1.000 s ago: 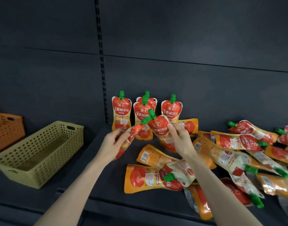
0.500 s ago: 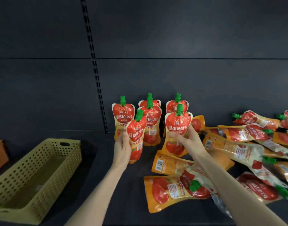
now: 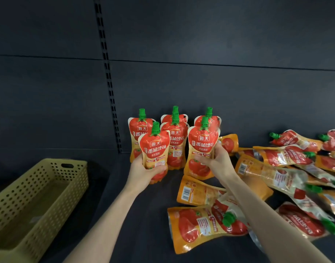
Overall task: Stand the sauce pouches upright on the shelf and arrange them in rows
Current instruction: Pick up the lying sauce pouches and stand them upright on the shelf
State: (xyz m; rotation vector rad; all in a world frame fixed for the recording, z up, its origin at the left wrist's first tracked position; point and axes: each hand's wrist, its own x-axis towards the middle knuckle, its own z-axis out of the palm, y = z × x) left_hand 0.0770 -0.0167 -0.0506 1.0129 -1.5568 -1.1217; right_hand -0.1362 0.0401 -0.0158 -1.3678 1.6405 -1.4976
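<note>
Shelf (image 3: 144,215): loose tomato sauce pouches (image 3: 276,168) heaped flat on the right, a few standing pouches (image 3: 175,143) at the back wall. Yellow perforated basket (image 3: 72,162) on the left; only a pale smudge on its floor, can't tell what. Left hand (image 3: 142,171) grips left pouch (image 3: 155,149) upright, right hand (image 3: 218,160) pinches right pouch (image 3: 202,143), both just ahead of the standing ones. Suggest: bases flat, caps up, labels forward, aligned with the back row before release.

"海天" and "番茄沙司" are read on the upright red-and-yellow plastic sauce pouches with green caps (image 3: 155,149); smaller print is blurred.
</note>
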